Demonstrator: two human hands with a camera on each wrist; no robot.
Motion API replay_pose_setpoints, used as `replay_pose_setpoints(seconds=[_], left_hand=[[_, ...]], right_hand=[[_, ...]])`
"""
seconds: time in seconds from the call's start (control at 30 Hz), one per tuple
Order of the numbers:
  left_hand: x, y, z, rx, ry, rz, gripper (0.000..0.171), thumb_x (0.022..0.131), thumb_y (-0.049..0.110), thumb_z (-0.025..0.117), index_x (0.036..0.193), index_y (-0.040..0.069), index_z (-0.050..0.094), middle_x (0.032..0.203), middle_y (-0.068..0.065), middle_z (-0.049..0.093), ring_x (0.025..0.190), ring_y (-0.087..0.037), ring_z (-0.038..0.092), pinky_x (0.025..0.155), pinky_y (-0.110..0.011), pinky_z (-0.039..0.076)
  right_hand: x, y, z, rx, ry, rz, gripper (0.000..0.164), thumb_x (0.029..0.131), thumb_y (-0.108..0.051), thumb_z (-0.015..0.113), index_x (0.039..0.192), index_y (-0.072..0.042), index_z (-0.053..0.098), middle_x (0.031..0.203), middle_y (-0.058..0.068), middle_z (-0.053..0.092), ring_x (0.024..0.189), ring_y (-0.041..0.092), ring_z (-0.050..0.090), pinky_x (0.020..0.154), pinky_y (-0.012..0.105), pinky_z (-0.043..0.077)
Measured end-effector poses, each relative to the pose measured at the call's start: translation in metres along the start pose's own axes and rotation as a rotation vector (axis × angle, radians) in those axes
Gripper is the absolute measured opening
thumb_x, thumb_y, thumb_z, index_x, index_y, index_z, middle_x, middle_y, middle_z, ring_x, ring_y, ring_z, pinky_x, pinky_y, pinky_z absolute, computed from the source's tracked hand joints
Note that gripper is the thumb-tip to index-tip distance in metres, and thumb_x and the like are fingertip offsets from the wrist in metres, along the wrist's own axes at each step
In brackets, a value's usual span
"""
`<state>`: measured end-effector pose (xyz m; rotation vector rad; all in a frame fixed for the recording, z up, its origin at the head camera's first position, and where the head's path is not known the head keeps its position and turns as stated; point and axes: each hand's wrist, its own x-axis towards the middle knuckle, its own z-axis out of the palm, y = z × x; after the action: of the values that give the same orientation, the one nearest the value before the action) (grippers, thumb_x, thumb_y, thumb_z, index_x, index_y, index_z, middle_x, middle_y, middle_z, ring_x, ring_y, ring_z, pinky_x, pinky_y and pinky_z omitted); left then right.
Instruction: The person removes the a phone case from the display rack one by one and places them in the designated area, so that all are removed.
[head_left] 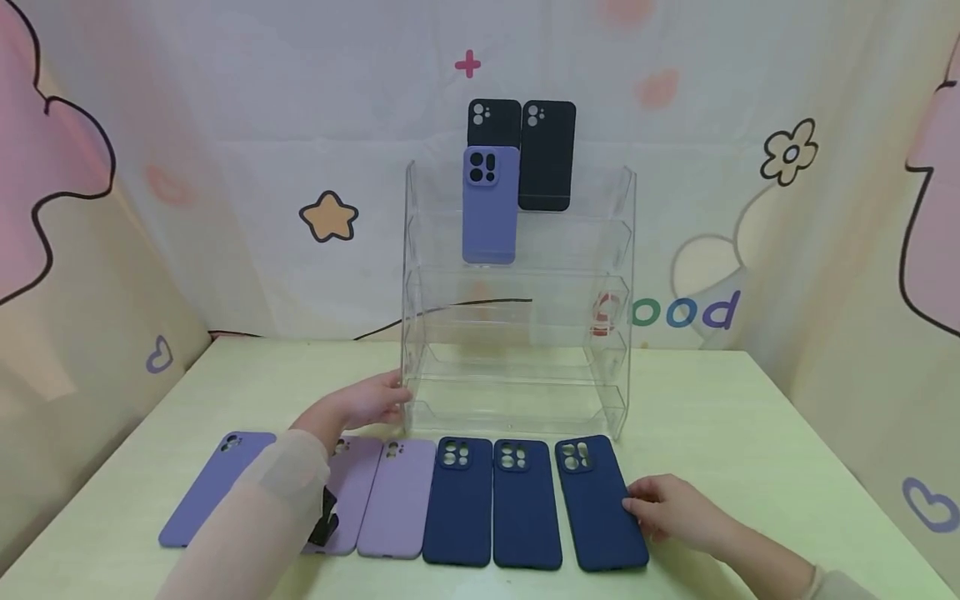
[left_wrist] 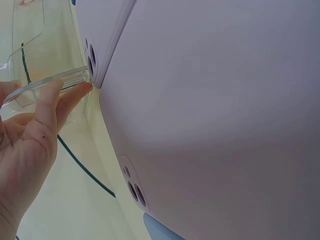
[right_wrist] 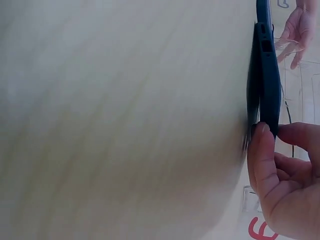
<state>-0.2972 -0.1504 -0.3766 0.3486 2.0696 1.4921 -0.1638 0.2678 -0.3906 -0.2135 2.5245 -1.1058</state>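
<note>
My left hand [head_left: 375, 398] grips the lower left side panel of a clear tiered display rack [head_left: 517, 392]. In the left wrist view, the left hand's fingers [left_wrist: 47, 102] lie along the edge of that panel. At the right end of a row of cases, my right hand [head_left: 671, 510] pinches the right edge of a dark blue phone case [head_left: 602, 508]. The right wrist view has this case [right_wrist: 270, 85] edge-on, one side slightly off the table, between thumb and finger. On the rack stand a purple phone case [head_left: 490, 217] and two black phone cases [head_left: 547, 158], one partly behind the purple one.
Left of the held case lie two more dark blue cases [head_left: 527, 517], light purple cases [head_left: 397, 508] and a purple case [head_left: 202, 500] partly hidden by my left sleeve [head_left: 255, 508]. A patterned cloth [head_left: 337, 100] hangs behind the pale table [head_left: 712, 417].
</note>
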Motion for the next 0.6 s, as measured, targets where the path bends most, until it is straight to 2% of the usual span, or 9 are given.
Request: replay_pose_setpoints(seconds=[0.2, 0.33, 0.47, 0.6], left_hand=[[-0.0017, 0.0012, -0.0013, 0.012, 0.010, -0.010, 0.057, 0.100, 0.010, 0.033, 0.150, 0.004, 0.006, 0.146, -0.024, 0.026, 0.130, -0.038, 0.032, 0.104, -0.045, 0.032], [-0.0029, 0.0007, -0.0013, 0.011, 0.022, -0.014, 0.057, 0.100, 0.009, 0.033, 0.149, 0.003, 0.005, 0.146, -0.024, 0.026, 0.127, -0.036, 0.034, 0.103, -0.044, 0.034], [-0.0025, 0.0006, 0.0000, 0.010, 0.015, -0.016, 0.058, 0.100, 0.011, 0.034, 0.149, 0.003, 0.004, 0.148, -0.025, 0.020, 0.131, -0.039, 0.030, 0.104, -0.045, 0.032], [-0.0016, 0.0013, 0.0000, 0.019, 0.012, -0.017, 0.058, 0.100, 0.011, 0.034, 0.150, 0.004, 0.005, 0.148, -0.023, 0.023, 0.131, -0.039, 0.030, 0.104, -0.046, 0.031]], right_hand=[[0.0026, -0.0005, 0.0017, -0.018, 0.002, -0.021, 0.037, 0.089, -0.012, 0.059, 0.112, 0.017, 0.055, 0.078, 0.003, 0.063, 0.062, 0.016, 0.057, 0.054, 0.031, 0.050], [0.0032, -0.0015, 0.0024, -0.023, 0.003, -0.010, 0.040, 0.090, -0.013, 0.059, 0.115, 0.018, 0.052, 0.076, 0.002, 0.062, 0.062, 0.017, 0.057, 0.054, 0.031, 0.051], [0.0027, -0.0026, 0.0028, -0.022, -0.005, 0.002, 0.040, 0.090, -0.012, 0.059, 0.116, 0.017, 0.052, 0.075, 0.002, 0.061, 0.061, 0.017, 0.057, 0.055, 0.032, 0.051], [0.0033, -0.0030, 0.0031, 0.000, -0.022, -0.014, 0.041, 0.090, -0.012, 0.059, 0.117, 0.018, 0.051, 0.075, 0.003, 0.060, 0.062, 0.018, 0.058, 0.055, 0.033, 0.052]])
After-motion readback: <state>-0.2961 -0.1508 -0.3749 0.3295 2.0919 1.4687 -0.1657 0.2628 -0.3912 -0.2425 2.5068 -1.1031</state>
